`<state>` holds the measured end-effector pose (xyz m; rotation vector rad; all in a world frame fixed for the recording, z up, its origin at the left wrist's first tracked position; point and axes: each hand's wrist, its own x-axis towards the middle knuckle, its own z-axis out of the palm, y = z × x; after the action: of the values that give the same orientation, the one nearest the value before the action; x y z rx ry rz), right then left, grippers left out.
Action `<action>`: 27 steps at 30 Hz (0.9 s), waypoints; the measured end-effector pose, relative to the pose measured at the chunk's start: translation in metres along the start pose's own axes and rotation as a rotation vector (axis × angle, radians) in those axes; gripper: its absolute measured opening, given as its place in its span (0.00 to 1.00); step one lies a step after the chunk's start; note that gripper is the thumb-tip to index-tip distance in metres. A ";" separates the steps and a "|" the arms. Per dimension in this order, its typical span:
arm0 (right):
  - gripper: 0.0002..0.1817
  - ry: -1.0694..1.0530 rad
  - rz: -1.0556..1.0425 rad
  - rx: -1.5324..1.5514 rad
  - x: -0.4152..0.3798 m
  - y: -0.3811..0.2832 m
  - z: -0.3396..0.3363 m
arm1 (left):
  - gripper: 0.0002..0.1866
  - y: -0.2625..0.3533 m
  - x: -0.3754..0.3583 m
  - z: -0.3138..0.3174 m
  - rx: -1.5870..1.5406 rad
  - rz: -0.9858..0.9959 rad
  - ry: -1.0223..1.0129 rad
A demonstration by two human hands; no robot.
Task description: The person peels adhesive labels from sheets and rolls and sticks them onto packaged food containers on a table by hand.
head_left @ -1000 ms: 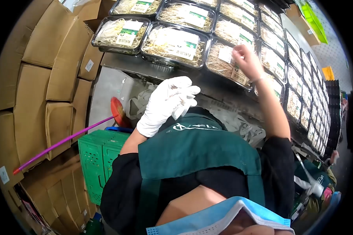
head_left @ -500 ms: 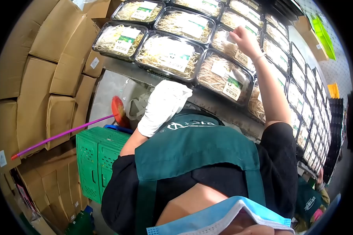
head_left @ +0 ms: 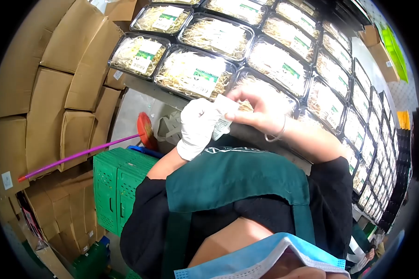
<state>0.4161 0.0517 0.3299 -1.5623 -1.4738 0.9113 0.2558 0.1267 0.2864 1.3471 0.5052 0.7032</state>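
Observation:
My left hand (head_left: 194, 125), in a white glove, is closed around a small strip of white printed labels (head_left: 221, 126) in front of my chest. My bare right hand (head_left: 261, 111), a bracelet at its wrist, meets the left one and pinches the upper edge of the strip between thumb and forefinger. Just beyond the hands lies a black tray of bean sprouts (head_left: 186, 69) with a green and white label. Another sprout tray (head_left: 291, 100) sits partly hidden behind my right hand.
Rows of labelled sprout trays (head_left: 284, 67) fill the bench ahead and to the right. Cardboard boxes (head_left: 46, 102) are stacked at left, near a purple-handled broom (head_left: 79, 155) and a green crate (head_left: 108, 186). Another person's hand (head_left: 370, 254) shows at lower right.
My right hand has come back from a tray farther out to the labels at my left hand. My left hand has shifted slightly right and down; the label strip now shows.

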 end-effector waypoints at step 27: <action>0.05 0.120 -0.408 -0.007 0.043 0.019 -0.031 | 0.06 0.005 0.033 0.013 -0.171 -0.017 0.081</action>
<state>0.4554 0.0925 0.3266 -1.2318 -1.6276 0.5651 0.2875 0.1414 0.2960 1.1567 0.5085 0.7716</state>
